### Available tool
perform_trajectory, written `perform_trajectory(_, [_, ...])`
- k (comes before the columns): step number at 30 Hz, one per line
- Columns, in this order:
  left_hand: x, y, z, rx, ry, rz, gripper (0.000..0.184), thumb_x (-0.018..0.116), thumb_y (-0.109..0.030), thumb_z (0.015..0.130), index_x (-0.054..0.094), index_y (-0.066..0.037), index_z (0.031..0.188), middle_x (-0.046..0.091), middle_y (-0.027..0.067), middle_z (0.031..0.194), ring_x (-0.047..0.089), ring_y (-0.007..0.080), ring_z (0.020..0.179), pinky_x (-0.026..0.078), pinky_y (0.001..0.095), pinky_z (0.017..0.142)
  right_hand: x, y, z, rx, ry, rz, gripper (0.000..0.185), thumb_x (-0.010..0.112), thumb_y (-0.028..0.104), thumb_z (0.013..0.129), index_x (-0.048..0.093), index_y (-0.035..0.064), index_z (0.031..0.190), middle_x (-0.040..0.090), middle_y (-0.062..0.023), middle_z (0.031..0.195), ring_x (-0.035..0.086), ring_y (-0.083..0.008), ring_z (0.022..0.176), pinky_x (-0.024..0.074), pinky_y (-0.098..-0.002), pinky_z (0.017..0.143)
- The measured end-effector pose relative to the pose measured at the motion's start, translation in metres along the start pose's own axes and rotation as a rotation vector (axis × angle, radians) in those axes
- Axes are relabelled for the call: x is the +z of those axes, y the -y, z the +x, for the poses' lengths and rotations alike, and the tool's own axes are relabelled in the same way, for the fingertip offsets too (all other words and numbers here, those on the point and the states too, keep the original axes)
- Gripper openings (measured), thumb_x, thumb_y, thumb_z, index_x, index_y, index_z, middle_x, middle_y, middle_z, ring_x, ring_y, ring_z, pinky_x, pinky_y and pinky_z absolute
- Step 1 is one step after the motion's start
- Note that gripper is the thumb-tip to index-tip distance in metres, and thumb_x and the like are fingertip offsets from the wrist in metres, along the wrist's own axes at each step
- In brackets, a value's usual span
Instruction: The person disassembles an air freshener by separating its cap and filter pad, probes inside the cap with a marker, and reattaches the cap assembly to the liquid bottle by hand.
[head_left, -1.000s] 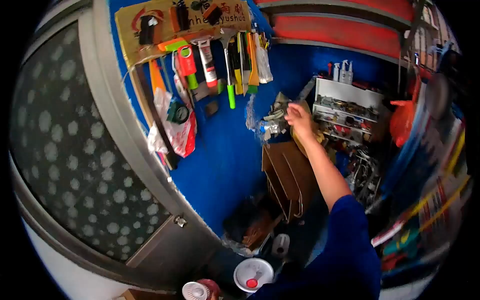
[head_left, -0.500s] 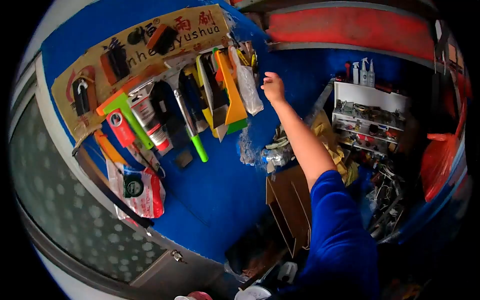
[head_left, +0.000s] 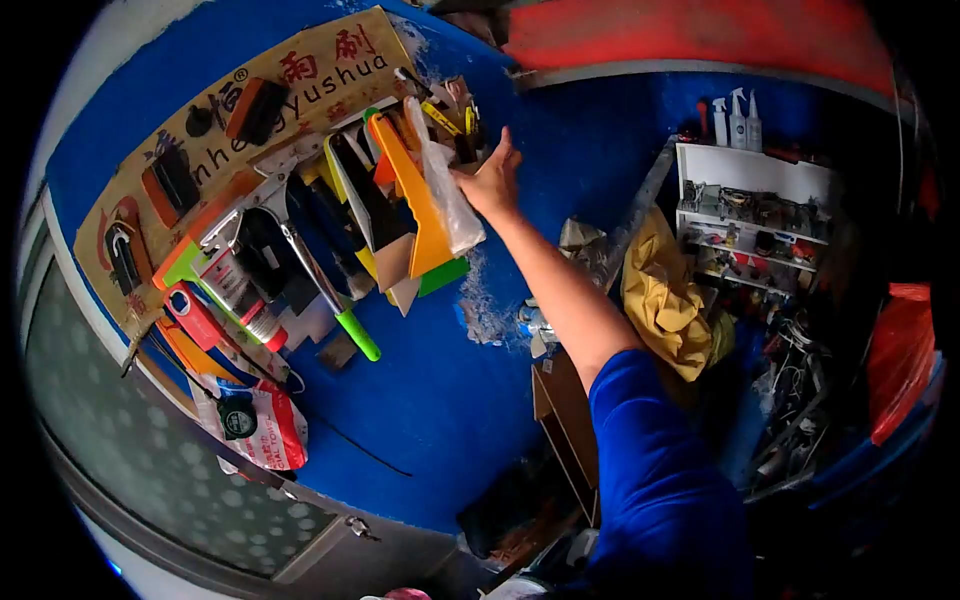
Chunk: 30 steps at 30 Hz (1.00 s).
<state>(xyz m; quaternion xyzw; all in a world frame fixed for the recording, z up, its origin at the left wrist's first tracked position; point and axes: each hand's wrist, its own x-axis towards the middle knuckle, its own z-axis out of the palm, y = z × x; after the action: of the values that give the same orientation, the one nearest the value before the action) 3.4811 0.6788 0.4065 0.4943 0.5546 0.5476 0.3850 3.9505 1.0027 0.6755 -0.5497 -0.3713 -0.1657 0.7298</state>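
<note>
My right hand (head_left: 490, 180) is stretched out to the right end of a wall rack of tools, thumb up and apart from the fingers. Its fingertips meet the edge of a clear plastic sleeve (head_left: 449, 200); whether they touch it I cannot tell. Left of the sleeve hang an orange scraper (head_left: 412, 200) and a dark blade-like tool with a yellow edge (head_left: 372, 200). Yellow-handled cutters (head_left: 440, 120) stand just above the hand. Further left are a squeegee with a green handle (head_left: 357, 335) and a white and red tube (head_left: 240, 298). My left hand is out of view.
A patterned glass door (head_left: 150, 440) lies at the left. On the right stands a white shelf unit (head_left: 750, 180) with spray bottles (head_left: 738, 122) on top. A yellow cloth (head_left: 665, 300) and a brown board (head_left: 570, 420) are below my arm.
My right hand has moved left to the rack's end, and its thumb has spread from the fingers. The view has shifted, so the rack sits further left.
</note>
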Motion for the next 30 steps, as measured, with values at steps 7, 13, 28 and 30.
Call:
perform_trajectory(7, [0.010, -0.002, -0.006, 0.005, -0.023, -0.007, 0.039, 0.072, 0.009, 0.073, 0.060, 0.001, 0.109, 0.065, 0.0084, 0.098, 0.063, 0.0167, 0.088, 0.052, 0.0306, 0.078, 0.016, -0.016, -0.003, 0.004, -0.012, 0.101, 0.060, 0.077, 0.026, 0.077, 0.048, -0.0027, 0.120, 0.057, -0.0201, 0.104, 0.056, -0.0348, 0.098, 0.0467, -0.0390, 0.088])
perform_trajectory(13, [0.005, 0.002, -0.019, -0.017, -0.086, -0.038, 0.038, 0.072, 0.008, 0.074, 0.059, 0.001, 0.109, 0.065, 0.0086, 0.098, 0.063, 0.0165, 0.086, 0.053, 0.0302, 0.076, 0.008, 0.008, 0.018, -0.014, 0.029, -0.358, 0.025, 0.069, 0.034, 0.081, 0.068, 0.0155, 0.097, 0.070, -0.0134, 0.092, 0.067, -0.0347, 0.086, 0.0527, -0.0457, 0.070])
perform_trajectory(28, [-0.052, 0.006, -0.106, 0.060, -0.356, -0.307, 0.033, 0.074, 0.002, 0.075, 0.062, 0.001, 0.106, 0.066, 0.0088, 0.094, 0.064, 0.0151, 0.083, 0.053, 0.0286, 0.071, -0.031, 0.068, 0.056, -0.694, -0.355, 0.192, 0.012, 0.068, 0.017, 0.086, 0.071, 0.0059, 0.089, 0.071, -0.0064, 0.082, 0.066, -0.0216, 0.080, 0.0506, -0.0349, 0.076])
perform_trajectory(30, [-0.058, 0.003, -0.116, -0.191, -0.469, -0.237, 0.040, 0.082, -0.005, 0.072, 0.063, 0.001, 0.108, 0.067, 0.0081, 0.098, 0.066, 0.0177, 0.090, 0.055, 0.0326, 0.077, -0.063, 0.093, 0.040, -0.527, -0.315, -0.044, 0.017, 0.064, 0.020, 0.090, 0.075, 0.0076, 0.089, 0.072, -0.0085, 0.094, 0.065, -0.0230, 0.091, 0.0500, -0.0363, 0.080])
